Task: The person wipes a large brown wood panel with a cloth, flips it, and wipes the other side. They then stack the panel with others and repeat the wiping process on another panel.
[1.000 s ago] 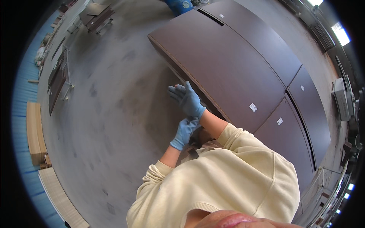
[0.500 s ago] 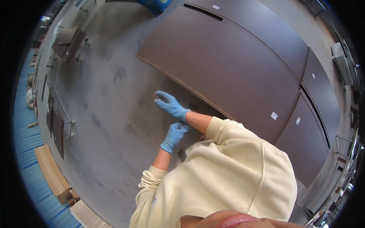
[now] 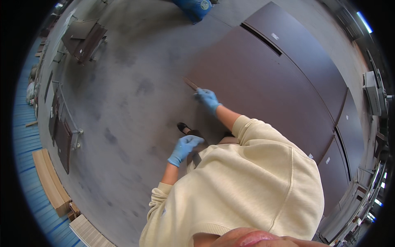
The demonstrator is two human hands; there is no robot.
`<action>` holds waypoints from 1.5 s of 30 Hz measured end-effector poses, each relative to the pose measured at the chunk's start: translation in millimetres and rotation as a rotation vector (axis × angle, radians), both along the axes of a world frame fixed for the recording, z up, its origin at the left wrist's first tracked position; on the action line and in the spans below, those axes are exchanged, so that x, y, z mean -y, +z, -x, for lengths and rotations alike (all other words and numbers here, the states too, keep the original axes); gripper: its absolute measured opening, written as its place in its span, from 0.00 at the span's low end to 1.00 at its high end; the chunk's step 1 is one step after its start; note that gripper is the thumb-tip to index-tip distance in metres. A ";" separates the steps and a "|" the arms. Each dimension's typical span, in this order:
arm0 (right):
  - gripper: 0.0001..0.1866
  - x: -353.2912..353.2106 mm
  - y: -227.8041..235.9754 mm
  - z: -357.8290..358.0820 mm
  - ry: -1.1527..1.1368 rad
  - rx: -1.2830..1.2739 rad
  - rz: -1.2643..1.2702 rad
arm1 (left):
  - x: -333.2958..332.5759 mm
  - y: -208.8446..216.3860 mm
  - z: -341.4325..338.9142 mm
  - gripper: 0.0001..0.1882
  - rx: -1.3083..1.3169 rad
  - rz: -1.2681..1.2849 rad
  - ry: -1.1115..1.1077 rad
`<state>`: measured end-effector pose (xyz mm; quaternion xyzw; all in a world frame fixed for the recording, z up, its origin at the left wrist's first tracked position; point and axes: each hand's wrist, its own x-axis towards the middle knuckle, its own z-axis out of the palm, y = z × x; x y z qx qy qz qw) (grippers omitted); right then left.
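My right hand (image 3: pixel 207 100), in a light blue glove, is at the left edge of a large dark brown panel (image 3: pixel 263 94), with its fingers bent round that edge near the far corner. What lies under the panel is hidden. My left hand (image 3: pixel 183 149), gloved in the same blue, hangs in front of my body, apart from the panel. Its fingers are loosely stretched with nothing seen in them. Below it, a foot in a dark shoe (image 3: pixel 183 127) shows on the grey floor.
Further brown panels (image 3: pixel 288 35) lie beyond and to the right, with narrow dark gaps between them. Racks with brown boards (image 3: pixel 63 140) stand at the left. A blue bag-like object (image 3: pixel 193 9) sits at the far side. Long tan boards (image 3: pixel 49 177) lie at the lower left.
My hands have come apart; the left one was at the right glove's cuff. The right hand has moved away to the panel's edge. My view has shifted, and a foot now shows.
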<state>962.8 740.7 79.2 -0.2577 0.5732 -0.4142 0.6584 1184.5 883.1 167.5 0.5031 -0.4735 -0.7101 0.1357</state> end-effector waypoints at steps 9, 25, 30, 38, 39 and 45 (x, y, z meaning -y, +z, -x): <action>0.34 6.3 -71.6 24.8 0.129 -0.772 -0.473 | 190.1 -25.2 -239.3 0.15 0.273 -0.031 0.308; 0.33 245.4 -68.9 -110.9 0.159 -0.559 -0.480 | 537.7 -98.2 -328.8 0.12 0.365 -0.044 0.006; 0.30 374.1 -6.9 -141.7 0.087 -0.478 -0.352 | 598.9 -122.7 -430.3 0.10 0.440 -0.316 0.009; 0.32 397.2 -40.9 -195.4 -0.123 -0.629 -0.616 | 729.5 -150.6 -494.3 0.12 0.432 -0.363 0.033; 0.32 389.6 -47.1 -209.4 -0.177 -0.654 -0.709 | 757.5 -152.4 -497.5 0.13 0.417 -0.347 0.028; 0.31 394.3 -51.0 -298.4 -0.267 -0.438 -0.832 | 927.2 -144.8 -505.7 0.15 0.458 -0.220 0.012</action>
